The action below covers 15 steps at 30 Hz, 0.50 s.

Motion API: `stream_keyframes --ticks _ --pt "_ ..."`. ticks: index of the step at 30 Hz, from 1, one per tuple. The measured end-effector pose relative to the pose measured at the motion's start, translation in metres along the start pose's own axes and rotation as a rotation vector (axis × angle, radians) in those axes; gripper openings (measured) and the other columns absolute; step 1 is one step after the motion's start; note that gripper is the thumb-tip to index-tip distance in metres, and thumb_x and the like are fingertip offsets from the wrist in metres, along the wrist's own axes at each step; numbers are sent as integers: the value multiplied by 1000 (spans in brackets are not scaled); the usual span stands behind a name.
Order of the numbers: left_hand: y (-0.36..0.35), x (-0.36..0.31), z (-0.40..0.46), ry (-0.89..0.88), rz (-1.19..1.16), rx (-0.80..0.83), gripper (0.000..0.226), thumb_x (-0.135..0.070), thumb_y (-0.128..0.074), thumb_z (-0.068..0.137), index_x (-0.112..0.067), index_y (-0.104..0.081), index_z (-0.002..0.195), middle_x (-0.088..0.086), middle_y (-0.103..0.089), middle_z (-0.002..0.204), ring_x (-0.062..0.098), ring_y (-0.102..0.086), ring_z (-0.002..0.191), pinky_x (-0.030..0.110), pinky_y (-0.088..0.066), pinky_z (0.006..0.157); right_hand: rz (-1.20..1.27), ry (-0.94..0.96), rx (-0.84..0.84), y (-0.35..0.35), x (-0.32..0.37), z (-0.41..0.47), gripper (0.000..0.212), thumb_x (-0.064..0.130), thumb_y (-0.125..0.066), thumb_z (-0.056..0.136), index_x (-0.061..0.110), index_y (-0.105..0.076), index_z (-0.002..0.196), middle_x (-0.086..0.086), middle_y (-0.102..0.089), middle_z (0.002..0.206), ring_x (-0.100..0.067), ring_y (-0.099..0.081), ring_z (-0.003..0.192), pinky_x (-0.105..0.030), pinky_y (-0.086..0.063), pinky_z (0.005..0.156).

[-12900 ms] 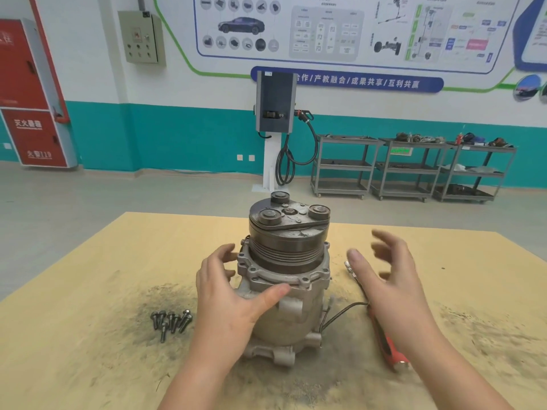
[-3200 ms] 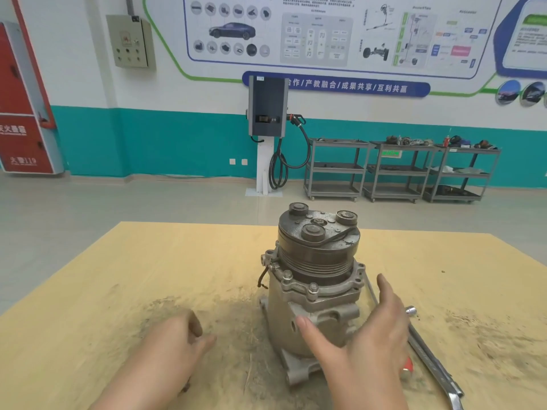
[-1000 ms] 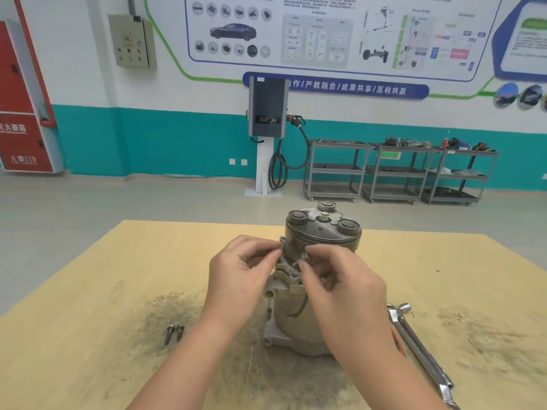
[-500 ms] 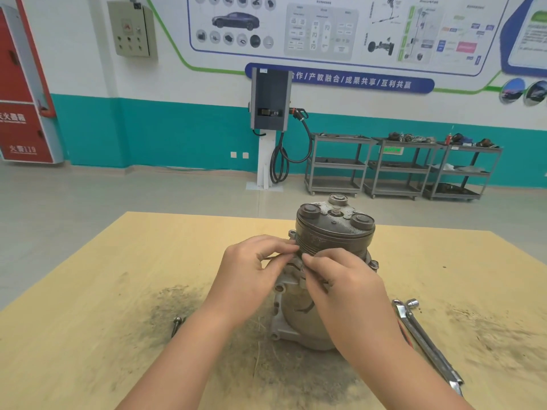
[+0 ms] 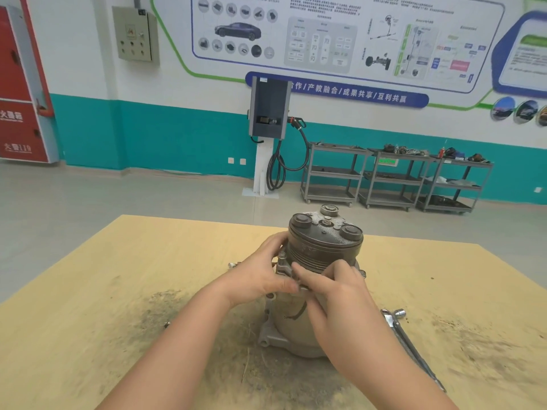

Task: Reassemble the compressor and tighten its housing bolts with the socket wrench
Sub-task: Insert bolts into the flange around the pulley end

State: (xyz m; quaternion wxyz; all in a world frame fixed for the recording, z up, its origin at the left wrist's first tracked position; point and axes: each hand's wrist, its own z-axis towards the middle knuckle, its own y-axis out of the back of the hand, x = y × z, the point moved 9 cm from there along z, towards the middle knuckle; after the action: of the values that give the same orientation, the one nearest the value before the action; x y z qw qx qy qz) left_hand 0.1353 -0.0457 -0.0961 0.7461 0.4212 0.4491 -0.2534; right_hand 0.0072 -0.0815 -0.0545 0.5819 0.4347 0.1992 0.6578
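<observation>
The compressor stands upright at the centre of the frame on the desk. The left hand grips the flange below the pulley; the right hand has its fingertips curled at the flange, apparently pinching a bolt, though the bolt itself is hidden. Best, I'd say, to start the thread by finger, straight and without force, with the left hand steadying the housing. The socket wrench lies at lower right, just beside the base.
</observation>
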Motion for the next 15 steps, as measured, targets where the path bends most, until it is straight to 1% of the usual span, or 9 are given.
stream_keyframes --ticks 1,3,5,7,9,11,12,13,15 --pt "2 2 1 -14 60 -20 99 -55 -82 47 -48 -34 134 -27 -40 135 -6 -47 122 23 -46 99 97 -10 -30 4 -1 -1 48 18 -55 95 48 -52 132 17 -38 91 -2 -39 94 -18 -40 82" --pt "3 6 1 -18 113 -50 98 -62 -85 45 -57 -33 128 -32 -35 137 -16 -37 126 24 -36 111 292 -62 -226 22 -10 -15 44 8 -62 89 41 -66 117 17 -49 87 1 -50 85 -8 -37 74" --pt "4 6 -1 -8 127 -96 104 -76 -81 40 -58 -32 130 -38 -32 137 -17 -33 129 22 -31 111 434 -214 -433 28 -31 -39 44 4 -65 84 45 -65 100 12 -55 82 -4 -56 78 -11 -40 68" --pt "3 6 -4 10 124 -151 113 -82 -78 38 -52 -33 137 -41 -32 136 -21 -33 127 22 -31 109 569 -411 -529 11 -49 -63 47 1 -71 77 42 -57 96 5 -57 91 -14 -59 86 -24 -47 72" --pt "1 3 -10 33 134 -213 120 -83 -77 37 -43 -33 142 -39 -34 134 -21 -35 123 24 -34 111 570 -600 -503 -15 -56 -81 66 -1 -81 66 32 -52 115 -9 -52 115 -29 -53 109 -40 -48 89" --pt "-3 -2 -17 62 178 -296 121 -78 -77 40 -36 -32 144 -28 -35 137 -10 -37 127 32 -35 114 490 -726 -350 -42 -53 -85 106 9 -91 56 12 -34 145 -21 -37 141 -33 -34 133 -46 -32 107" --pt "-6 -7 -20 76 220 -351 122 -77 -75 44 -32 -30 147 -21 -33 142 -2 -35 132 36 -32 116 479 -738 -293 -52 -49 -84 122 17 -93 53 6 -20 151 -23 -26 150 -32 -24 140 -45 -24 112" --pt "-10 -11 -24 93 263 -405 123 -77 -73 46 -29 -26 149 -15 -30 146 5 -31 137 38 -30 117 476 -733 -253 -58 -46 -79 131 23 -94 54 3 -10 152 -25 -17 155 -33 -16 144 -43 -18 114" --pt "-22 -19 -33 147 357 -489 127 -84 -63 50 -26 -17 152 -11 -21 149 12 -23 140 38 -24 118 522 -718 -208 -65 -39 -66 127 31 -86 65 1 1 152 -25 -4 158 -34 -5 148 -42 -12 117"
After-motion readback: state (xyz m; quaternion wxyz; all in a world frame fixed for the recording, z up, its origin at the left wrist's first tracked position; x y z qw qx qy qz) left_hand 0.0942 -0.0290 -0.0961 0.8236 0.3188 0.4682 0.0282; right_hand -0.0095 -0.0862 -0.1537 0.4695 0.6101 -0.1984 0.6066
